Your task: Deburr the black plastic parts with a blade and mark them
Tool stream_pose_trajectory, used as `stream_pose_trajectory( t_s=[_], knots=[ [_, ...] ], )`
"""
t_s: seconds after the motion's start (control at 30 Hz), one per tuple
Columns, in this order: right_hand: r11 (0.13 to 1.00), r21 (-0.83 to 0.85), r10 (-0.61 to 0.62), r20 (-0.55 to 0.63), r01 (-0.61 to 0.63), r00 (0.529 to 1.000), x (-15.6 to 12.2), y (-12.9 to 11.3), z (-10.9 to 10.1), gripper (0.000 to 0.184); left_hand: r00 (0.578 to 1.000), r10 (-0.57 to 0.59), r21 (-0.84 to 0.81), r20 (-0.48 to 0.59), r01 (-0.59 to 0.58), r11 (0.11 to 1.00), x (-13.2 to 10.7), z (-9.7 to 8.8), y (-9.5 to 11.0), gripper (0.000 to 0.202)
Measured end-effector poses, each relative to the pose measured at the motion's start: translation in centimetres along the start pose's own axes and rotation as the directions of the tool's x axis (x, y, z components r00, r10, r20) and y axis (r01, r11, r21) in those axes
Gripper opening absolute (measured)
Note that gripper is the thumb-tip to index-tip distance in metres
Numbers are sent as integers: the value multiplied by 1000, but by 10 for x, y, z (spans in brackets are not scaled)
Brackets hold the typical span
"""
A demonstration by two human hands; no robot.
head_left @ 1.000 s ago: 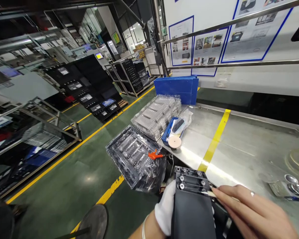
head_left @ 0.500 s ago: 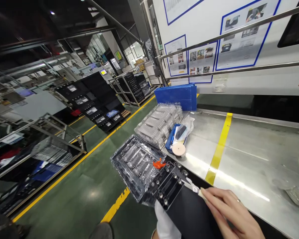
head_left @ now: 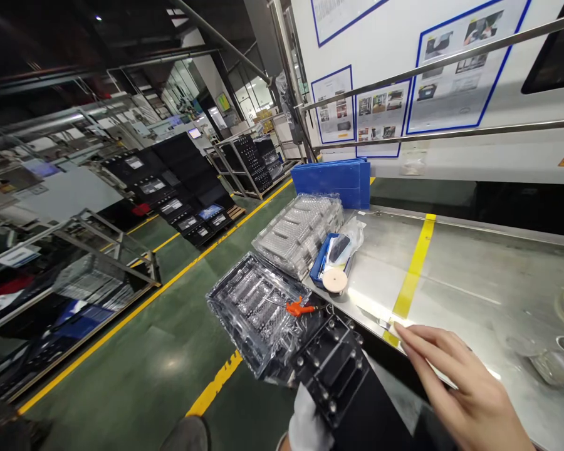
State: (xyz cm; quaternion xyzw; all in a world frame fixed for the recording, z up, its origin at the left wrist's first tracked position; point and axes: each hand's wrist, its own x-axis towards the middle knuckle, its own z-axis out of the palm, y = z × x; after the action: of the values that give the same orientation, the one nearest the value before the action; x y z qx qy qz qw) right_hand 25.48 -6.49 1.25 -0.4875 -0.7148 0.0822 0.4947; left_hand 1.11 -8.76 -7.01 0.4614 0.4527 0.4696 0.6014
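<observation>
Beside the steel table [head_left: 479, 275], left hand [head_left: 306, 421] holds a black part [head_left: 364, 401]; right hand [head_left: 465, 382] pinches a slim tool [head_left: 388, 324]

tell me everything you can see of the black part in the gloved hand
The black part has a smooth, dull face, perhaps plastic, and a ribbed end set with small, shiny round fittings. It lies slantwise in view, that end toward the upper left, and runs out of the picture below. The gloved left hand holds it near the ribbed end, in front of the metal table.
</observation>
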Motion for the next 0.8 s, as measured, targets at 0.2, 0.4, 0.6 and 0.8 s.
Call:
stream_pose_trajectory(
  t_s=[0.2, 0.4, 0.6, 0.8],
  knots=[
    [994, -99, -36, 88, 44, 995, -3, 1, -16, 32, 971, 224, 340, 86, -240, 909, 5, 6, 54, 74],
    [997, -53, -41, 103, 47, 994, -5, 9, -22, 33, 937, 323, 444, 134, -348, 826, 10, 12, 63, 72],
    [744, 279, 424, 504, -607, 752, 0, 16, -15, 45, 914, 238, 371, 329, -357, 857, 23, 16, 80, 61],
    [616, 309, 392, 678, -725, 622, 7, 12, -4, 60, 889, 139, 296, 435, -288, 911, 28, 20, 87, 53]
  ],
)
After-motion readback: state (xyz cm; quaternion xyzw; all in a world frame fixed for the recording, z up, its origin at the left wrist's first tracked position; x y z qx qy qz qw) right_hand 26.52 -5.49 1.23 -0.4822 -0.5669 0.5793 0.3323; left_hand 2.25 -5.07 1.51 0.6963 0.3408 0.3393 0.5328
